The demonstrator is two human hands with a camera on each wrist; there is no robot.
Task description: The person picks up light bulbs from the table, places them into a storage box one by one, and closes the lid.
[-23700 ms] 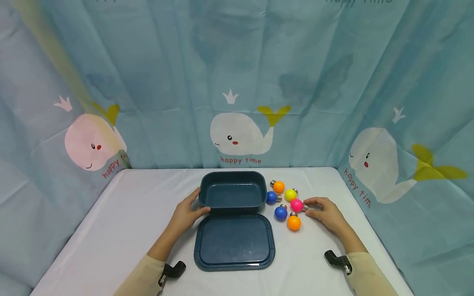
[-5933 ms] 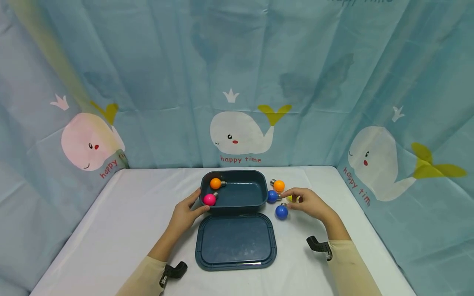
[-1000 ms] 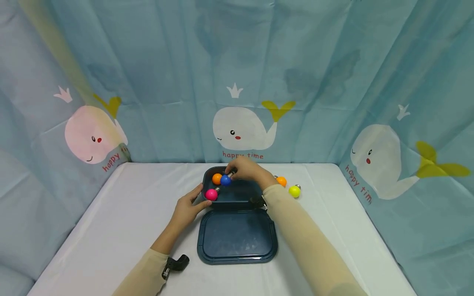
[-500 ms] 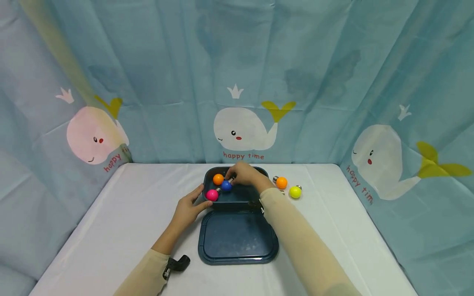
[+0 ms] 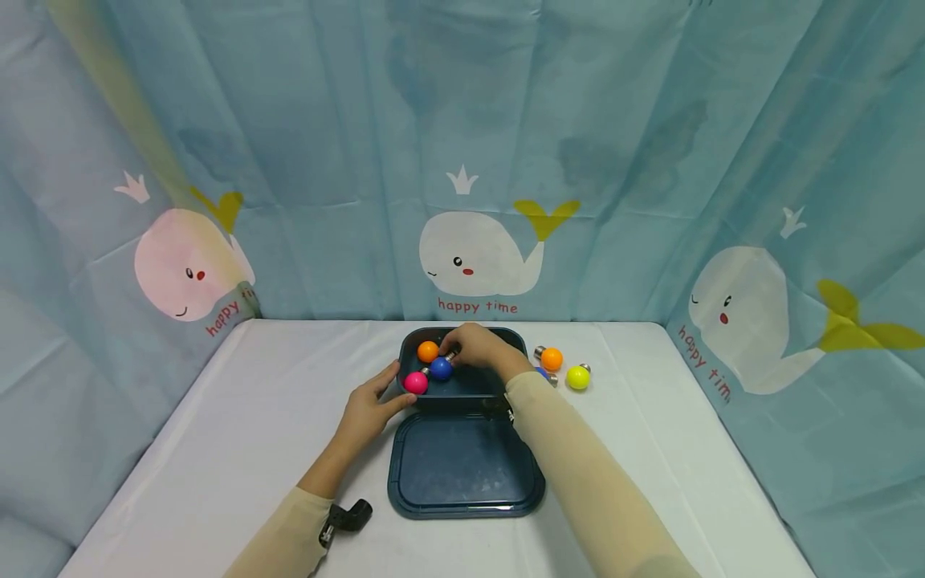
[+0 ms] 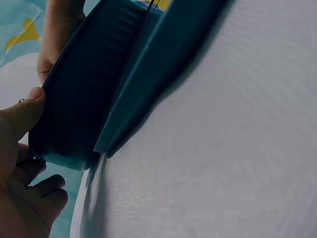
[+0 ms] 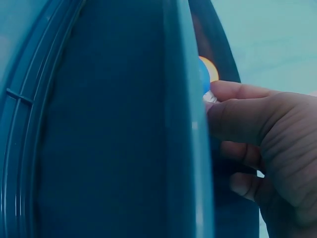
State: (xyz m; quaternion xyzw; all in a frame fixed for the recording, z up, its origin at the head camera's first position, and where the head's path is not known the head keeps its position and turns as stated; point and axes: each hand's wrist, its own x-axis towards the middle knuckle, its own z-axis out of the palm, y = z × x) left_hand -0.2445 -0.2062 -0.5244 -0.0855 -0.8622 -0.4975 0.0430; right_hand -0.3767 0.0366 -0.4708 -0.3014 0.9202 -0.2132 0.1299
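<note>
My right hand [image 5: 480, 349] reaches into the dark blue plastic box [image 5: 499, 396] and pinches a blue light bulb [image 5: 441, 368] by its metal base. In the right wrist view, the thumb and forefinger meet on that base, and the box wall hides part of the blue bulb [image 7: 204, 75]. Beside it in the box sit an orange bulb [image 5: 428, 352] at the back left and a pink bulb [image 5: 415, 383] at the front left. My left hand [image 5: 364, 413] grips the box's near left corner; the left wrist view has its thumb [image 6: 30, 106] on the rim.
A dark blue lid [image 5: 466, 466] lies flat in front of the box. Right of the box are an orange bulb [image 5: 552, 359], a yellow bulb [image 5: 578, 377] and another blue bulb [image 5: 541, 372], partly behind the right sleeve [image 5: 578, 457]. A whale-print curtain [image 5: 347, 241] borders the white table.
Orange and pink bulbs have gone from the table into the box, followed by one blue bulb in my right hand. Over the last second that blue bulb has lowered slightly. My left hand stays put.
</note>
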